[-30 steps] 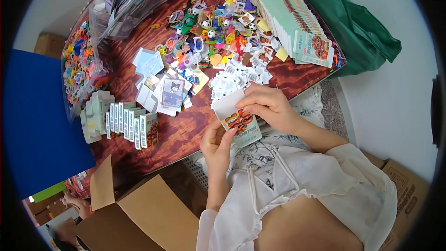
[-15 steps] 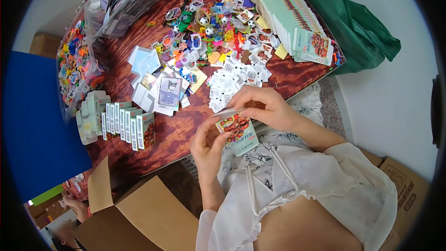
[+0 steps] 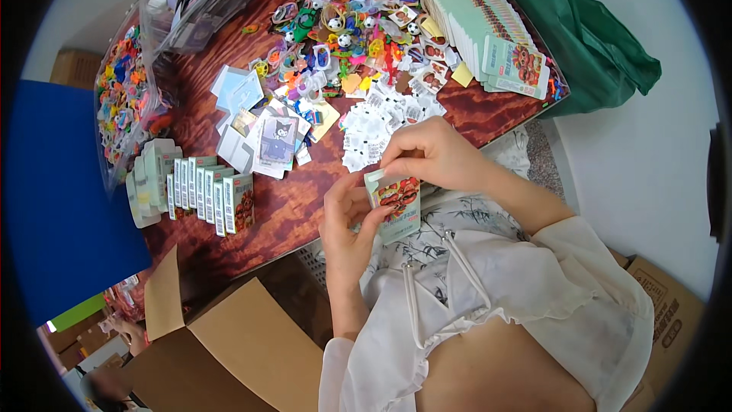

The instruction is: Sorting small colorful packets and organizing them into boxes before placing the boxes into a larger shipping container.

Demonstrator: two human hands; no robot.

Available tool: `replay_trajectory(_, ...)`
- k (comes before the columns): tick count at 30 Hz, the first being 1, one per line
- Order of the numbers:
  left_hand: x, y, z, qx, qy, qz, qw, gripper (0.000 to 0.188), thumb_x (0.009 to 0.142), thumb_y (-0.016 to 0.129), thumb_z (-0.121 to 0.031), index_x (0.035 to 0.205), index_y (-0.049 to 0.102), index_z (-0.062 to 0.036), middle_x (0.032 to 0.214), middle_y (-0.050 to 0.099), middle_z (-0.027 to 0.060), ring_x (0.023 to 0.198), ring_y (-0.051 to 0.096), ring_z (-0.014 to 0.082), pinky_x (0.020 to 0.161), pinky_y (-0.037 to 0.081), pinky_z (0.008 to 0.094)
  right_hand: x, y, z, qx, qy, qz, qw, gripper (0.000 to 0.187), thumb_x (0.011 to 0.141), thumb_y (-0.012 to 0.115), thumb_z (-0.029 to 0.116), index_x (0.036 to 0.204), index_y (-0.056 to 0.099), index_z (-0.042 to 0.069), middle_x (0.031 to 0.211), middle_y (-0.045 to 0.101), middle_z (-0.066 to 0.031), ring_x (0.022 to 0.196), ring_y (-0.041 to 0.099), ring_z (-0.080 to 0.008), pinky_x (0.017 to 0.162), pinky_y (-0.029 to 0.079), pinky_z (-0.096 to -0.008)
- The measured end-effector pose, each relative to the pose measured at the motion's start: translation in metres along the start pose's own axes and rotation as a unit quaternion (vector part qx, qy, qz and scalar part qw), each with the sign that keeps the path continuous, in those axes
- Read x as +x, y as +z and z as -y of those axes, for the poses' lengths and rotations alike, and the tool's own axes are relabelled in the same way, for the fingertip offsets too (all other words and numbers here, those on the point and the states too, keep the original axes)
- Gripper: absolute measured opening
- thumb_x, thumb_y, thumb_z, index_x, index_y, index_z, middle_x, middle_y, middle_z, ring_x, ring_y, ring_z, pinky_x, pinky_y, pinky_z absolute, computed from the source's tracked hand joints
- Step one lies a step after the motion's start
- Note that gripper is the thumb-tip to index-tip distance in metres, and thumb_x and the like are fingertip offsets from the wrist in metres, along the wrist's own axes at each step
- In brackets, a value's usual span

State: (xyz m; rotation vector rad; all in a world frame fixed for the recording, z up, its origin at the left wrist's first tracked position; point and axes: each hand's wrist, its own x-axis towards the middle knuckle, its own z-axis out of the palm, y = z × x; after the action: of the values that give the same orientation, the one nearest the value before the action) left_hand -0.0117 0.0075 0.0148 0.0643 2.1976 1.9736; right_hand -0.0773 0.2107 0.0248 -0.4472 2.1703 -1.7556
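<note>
Over my lap, just off the table's near edge, is a small pale green carton (image 3: pixel 404 227) with a red cartoon picture on its face. My left hand (image 3: pixel 345 233) grips it along its left side, thumb across the front and fingers behind. With thumb and forefinger closed, my right hand (image 3: pixel 438 154) pinches the flap at the carton's upper end. Beyond my hands lies a pile of small white printed packets (image 3: pixel 374 126). A stack of picture cards (image 3: pixel 276 143) rests to the left of them.
Several filled cartons (image 3: pixel 210 194) stand in a row at the left, beside flattened ones. Mixed small toys (image 3: pixel 335 42) cover the table's middle. Flat cartons (image 3: pixel 457 11) line the far right by a green bag (image 3: pixel 587 38). An open cardboard box (image 3: pixel 255 343) sits below the near edge.
The carton has turned more upright and shifted slightly right. My right hand has moved up a little, and the raised flap now sits lower at the carton's top.
</note>
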Motion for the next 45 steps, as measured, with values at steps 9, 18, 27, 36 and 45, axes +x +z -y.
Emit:
replay_trajectory(9, -0.002, 0.0, 0.007, -0.083, -0.006, -0.023, 0.996, 0.062, 0.081, 0.069, 0.013, 0.135, 0.042, -0.0013, 0.105, 0.065, 0.0143, 0.093, 0.069, 0.0191, 0.078, 0.058, 0.0287, 0.002, 0.003, -0.001, 0.028, -0.04, 0.002, 0.999, 0.01, 0.08, 0.072, 0.007, 0.081, 0.066, 0.0, 0.077, 0.064, -0.0055, 0.069, 0.061, -0.0141, 0.062, 0.046, -0.0291)
replay_trajectory(18, -0.001, 0.003, 0.012, -0.071, -0.018, -0.008, 0.997, 0.058, 0.083, 0.068, 0.012, 0.133, 0.044, -0.0012, 0.103, 0.065, 0.0126, 0.093, 0.068, 0.0178, 0.077, 0.056, 0.0271, -0.001, -0.009, -0.001, 0.006, -0.036, 0.048, 0.998, 0.007, 0.081, 0.072, 0.002, 0.083, 0.066, -0.001, 0.08, 0.064, -0.0053, 0.073, 0.061, -0.0138, 0.065, 0.047, -0.0285)
replay_trajectory(27, -0.002, 0.004, 0.014, -0.036, 0.018, -0.044, 0.998, 0.043, 0.088, 0.065, 0.007, 0.127, 0.05, -0.0005, 0.101, 0.064, 0.0094, 0.088, 0.065, 0.0136, 0.076, 0.053, 0.0241, -0.006, 0.0, -0.015, -0.012, -0.037, 0.041, 0.998, 0.006, 0.086, 0.067, 0.003, 0.09, 0.065, 0.0, 0.082, 0.065, -0.0043, 0.075, 0.061, -0.0094, 0.066, 0.048, -0.0264)
replay_trajectory(36, 0.005, 0.001, 0.017, 0.107, 0.086, -0.019, 0.99, 0.029, 0.091, 0.061, 0.006, 0.119, 0.055, 0.002, 0.101, 0.062, 0.0073, 0.087, 0.061, 0.0109, 0.075, 0.051, 0.0241, -0.005, 0.007, -0.024, 0.146, -0.035, -0.008, 0.989, 0.008, 0.087, 0.068, 0.002, 0.095, 0.066, -0.001, 0.087, 0.065, -0.0038, 0.082, 0.061, -0.01, 0.073, 0.049, -0.0255)
replay_trajectory(45, 0.0, 0.014, 0.018, -0.024, 0.042, -0.055, 0.997, 0.037, 0.095, 0.056, 0.003, 0.13, 0.045, 0.0, 0.11, 0.059, 0.0103, 0.095, 0.059, 0.0136, 0.081, 0.049, 0.0258, -0.004, -0.004, -0.013, -0.001, -0.062, 0.021, 0.998, 0.006, 0.083, 0.07, 0.001, 0.088, 0.066, -0.001, 0.087, 0.067, -0.0073, 0.082, 0.065, -0.0184, 0.075, 0.049, -0.0305)
